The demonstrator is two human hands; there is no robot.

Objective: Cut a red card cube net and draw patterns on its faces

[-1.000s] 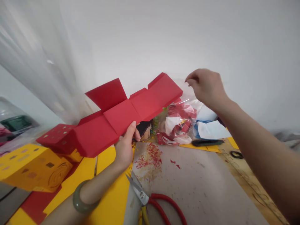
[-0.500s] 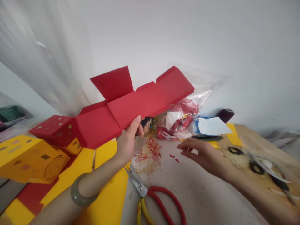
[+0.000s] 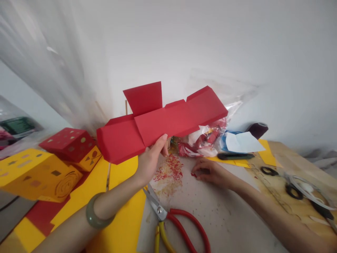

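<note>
My left hand (image 3: 151, 160) pinches the lower edge of a red folded card cutout (image 3: 168, 121), a long strip of panels with small side flaps and one larger flap standing up. The cutout hangs tilted above the table, its right end higher. On the grey tabletop, my right hand (image 3: 210, 172) has its fingers bent down over small red paper scraps (image 3: 193, 174). To its left lies a heap of tiny red and yellow bits (image 3: 170, 172). Scissors (image 3: 159, 211) with red and yellow handles rest between my forearms, blades pointing away and slightly open.
At left stand a yellow paper box (image 3: 39, 177) and a red paper box (image 3: 68, 144), beside yellow card sheets (image 3: 121, 211). Behind are a clear bag of scraps (image 3: 200, 140) and a white paper piece (image 3: 246, 142). More black-handled scissors (image 3: 293, 191) and a white ring lie right.
My right hand has lowered to the tabletop and closed in on the red scraps. The red card cutout appears lower and farther right, still in my left hand.
</note>
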